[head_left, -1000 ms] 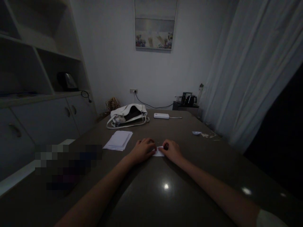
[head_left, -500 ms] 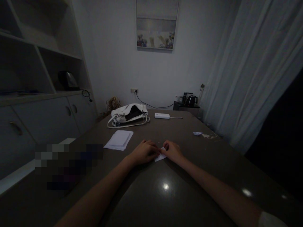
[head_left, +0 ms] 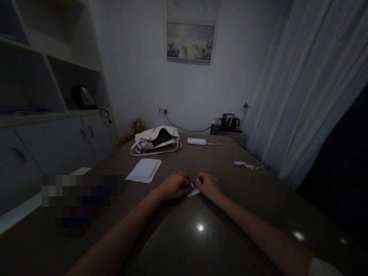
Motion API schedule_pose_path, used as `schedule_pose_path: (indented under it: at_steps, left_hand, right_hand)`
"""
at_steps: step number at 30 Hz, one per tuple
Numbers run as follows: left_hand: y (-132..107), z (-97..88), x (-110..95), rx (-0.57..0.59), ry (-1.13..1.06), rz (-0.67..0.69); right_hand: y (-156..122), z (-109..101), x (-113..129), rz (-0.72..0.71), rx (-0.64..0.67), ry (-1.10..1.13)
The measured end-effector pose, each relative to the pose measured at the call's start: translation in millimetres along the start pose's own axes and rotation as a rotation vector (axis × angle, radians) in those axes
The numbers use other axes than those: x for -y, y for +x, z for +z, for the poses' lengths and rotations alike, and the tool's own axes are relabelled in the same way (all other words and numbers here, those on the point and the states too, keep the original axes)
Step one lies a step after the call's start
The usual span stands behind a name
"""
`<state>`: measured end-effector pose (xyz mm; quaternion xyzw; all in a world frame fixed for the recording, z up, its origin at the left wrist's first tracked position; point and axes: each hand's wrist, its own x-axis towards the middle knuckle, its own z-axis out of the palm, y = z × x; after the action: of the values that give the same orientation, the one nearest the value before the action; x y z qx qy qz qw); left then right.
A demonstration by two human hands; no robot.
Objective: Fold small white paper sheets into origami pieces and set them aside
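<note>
A small piece of white paper [head_left: 194,191] lies on the dark tabletop between my two hands, partly covered by the fingers. My left hand [head_left: 177,185] rests on the table with curled fingers, their tips pinching the paper's left side. From the other side my right hand [head_left: 209,185] grips the paper between thumb and bent fingers. Beyond my left hand sits a stack of white paper sheets [head_left: 144,170]. Over to the right lies a small folded paper piece [head_left: 239,163].
A white handbag [head_left: 156,140] and a white power bank [head_left: 197,141] with a short cable lie toward the table's far end. Pale flakes or a worn patch [head_left: 253,166] mark the right edge. Part of the left side is pixelated. A curtain [head_left: 276,84] hangs at the right.
Both hands stay at the paper with almost the same grip. My right hand's fingers have shifted very slightly, and the whole view has moved a little.
</note>
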<state>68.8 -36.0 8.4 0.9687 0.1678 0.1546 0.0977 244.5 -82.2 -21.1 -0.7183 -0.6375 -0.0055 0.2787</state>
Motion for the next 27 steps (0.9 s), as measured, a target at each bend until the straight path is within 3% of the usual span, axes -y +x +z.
schedule_pose_path:
  at_steps: [6, 12, 27]
  left_hand:
    - [0, -2.4, -2, 0.013, 0.037, 0.000]
    - [-4, -8.2, 2, 0.014, 0.106, -0.022]
    - [-5, -8.4, 4, 0.033, 0.093, -0.023]
  right_hand:
    - [5, 2, -9, -0.027, 0.026, 0.174]
    - [2, -6, -4, -0.185, 0.088, 0.365]
    - [-1, -10, -4, -0.437, 0.104, 0.263]
